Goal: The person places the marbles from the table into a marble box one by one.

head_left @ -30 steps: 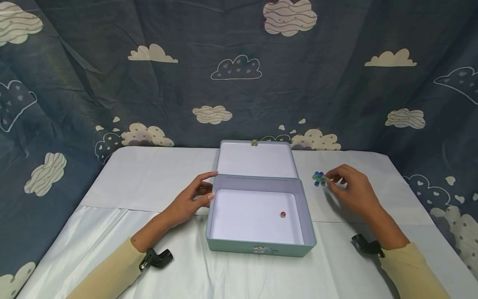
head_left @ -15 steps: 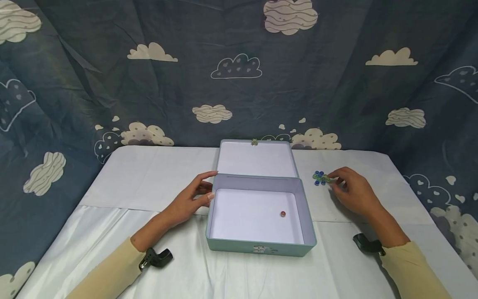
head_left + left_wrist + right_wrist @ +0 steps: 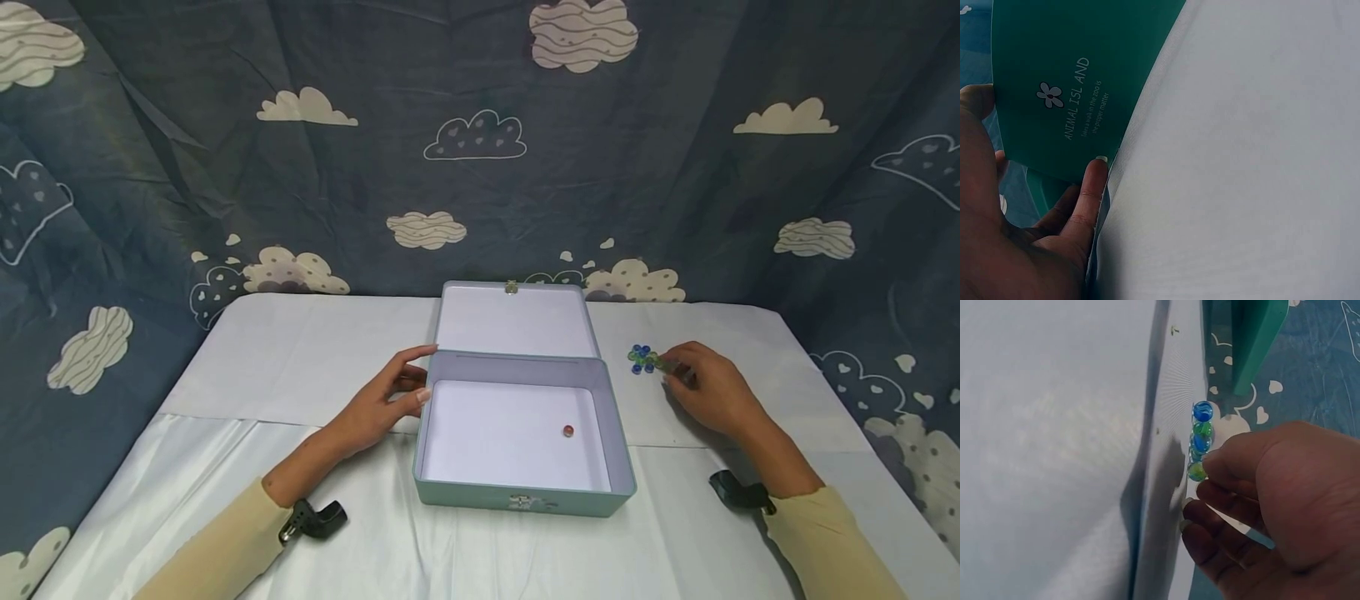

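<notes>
A green tin box [image 3: 525, 500] stands with its lid [image 3: 517, 321] laid back, and one reddish marble [image 3: 568, 431] lies inside. At the box's left side is my left hand [image 3: 378, 400], thumb and forefinger spread and touching it. The left wrist view has that hand [image 3: 1035, 206] against the printed green side wall [image 3: 1079, 69]. To the right of the box, several blue and green marbles [image 3: 639, 358] sit close together on the cloth. My right hand [image 3: 708, 387] pinches a yellow-green marble [image 3: 1197, 472] at their near end between thumb and forefinger; its other fingers curl loosely below.
White cloth [image 3: 300, 358] covers the table. Behind it hangs a dark blue curtain [image 3: 480, 67] with cloud prints. Black wrist cameras [image 3: 318, 518] are strapped over yellowish sleeves [image 3: 217, 542].
My right hand has shifted slightly to the right and toward me, and more of the green marbles shows beside its fingertips. The left hand and the box have stayed put.
</notes>
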Motion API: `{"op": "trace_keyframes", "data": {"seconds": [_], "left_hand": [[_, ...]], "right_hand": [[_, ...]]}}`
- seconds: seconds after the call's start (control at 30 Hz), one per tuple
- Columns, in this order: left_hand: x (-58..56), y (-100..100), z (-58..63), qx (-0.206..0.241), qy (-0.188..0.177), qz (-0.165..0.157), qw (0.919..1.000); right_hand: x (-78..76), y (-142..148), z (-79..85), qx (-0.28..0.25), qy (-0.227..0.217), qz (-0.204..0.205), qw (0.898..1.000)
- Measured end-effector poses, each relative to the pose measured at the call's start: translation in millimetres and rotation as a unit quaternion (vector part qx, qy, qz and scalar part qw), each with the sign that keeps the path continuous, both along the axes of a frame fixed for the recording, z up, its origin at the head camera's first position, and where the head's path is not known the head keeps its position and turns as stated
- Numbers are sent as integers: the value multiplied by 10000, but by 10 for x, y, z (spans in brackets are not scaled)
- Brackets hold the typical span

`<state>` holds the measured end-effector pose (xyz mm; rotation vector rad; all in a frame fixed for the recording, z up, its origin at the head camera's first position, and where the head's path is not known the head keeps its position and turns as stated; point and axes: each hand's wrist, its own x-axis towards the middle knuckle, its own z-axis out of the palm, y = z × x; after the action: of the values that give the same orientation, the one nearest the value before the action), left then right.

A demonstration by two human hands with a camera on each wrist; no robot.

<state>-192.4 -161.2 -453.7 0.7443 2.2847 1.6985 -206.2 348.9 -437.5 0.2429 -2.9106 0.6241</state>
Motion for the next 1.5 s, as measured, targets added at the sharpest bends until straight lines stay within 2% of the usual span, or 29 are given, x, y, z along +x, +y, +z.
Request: {"op": "trace_keyframes", "data": {"seconds": [0.2,0.63,1.03,1.23,1.5], "left_hand": [[-2,14,12,-27,-34,32,10000],[-7,16,-9,-28,-42,11,10000],[-13,15,8,-3,-29,-2,10000],[-7,18,12,14,-1,-4,10000],[0,10,10,13,43,-23,10000]], "right_hand": [[12,7,-15,-28,20,-24,10000],[1,10,-38,-55,-422,-137,9990],[2,-22,24,-33,-398,21,9992],[35,-89,126,-70,-120,145,9998],[164,-291,316,-355,753,735,9938]]}}
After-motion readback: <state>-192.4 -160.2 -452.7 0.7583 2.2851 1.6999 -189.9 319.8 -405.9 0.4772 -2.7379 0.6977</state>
